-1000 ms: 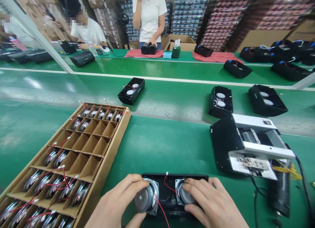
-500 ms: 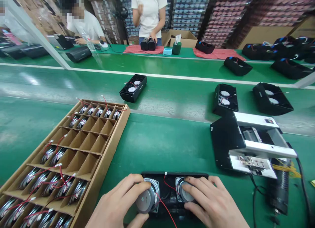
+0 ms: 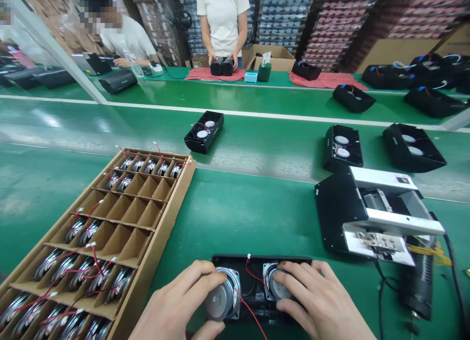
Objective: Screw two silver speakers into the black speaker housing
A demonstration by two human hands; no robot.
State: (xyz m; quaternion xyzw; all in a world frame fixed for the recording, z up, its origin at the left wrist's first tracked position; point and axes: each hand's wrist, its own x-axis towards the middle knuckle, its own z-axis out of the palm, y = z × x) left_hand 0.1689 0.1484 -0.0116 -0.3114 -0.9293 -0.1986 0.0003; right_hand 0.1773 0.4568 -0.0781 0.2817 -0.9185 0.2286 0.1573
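Clearly, left fingers [image 3: 206, 284] pinching one speaker [image 3: 219, 302], right fingers [image 3: 293, 279] another speaker [image 3: 280, 292], casing [image 3: 260, 306] beneath.

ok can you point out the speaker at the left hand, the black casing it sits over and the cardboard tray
Speaker [image 3: 221, 301]: head view, on its round grey back
Black casing [image 3: 257, 303]: head view, on its dark inside
Cardboard tray [image 3: 159, 244]: head view, on its right side wall

Far bench [image 3: 161, 91]: red cloth [image 3: 196, 75], standing co-worker [image 3: 223, 24] behind | blue box [image 3: 250, 78] beside green holder [image 3: 264, 74] | open carton [image 3: 282, 61] to rear
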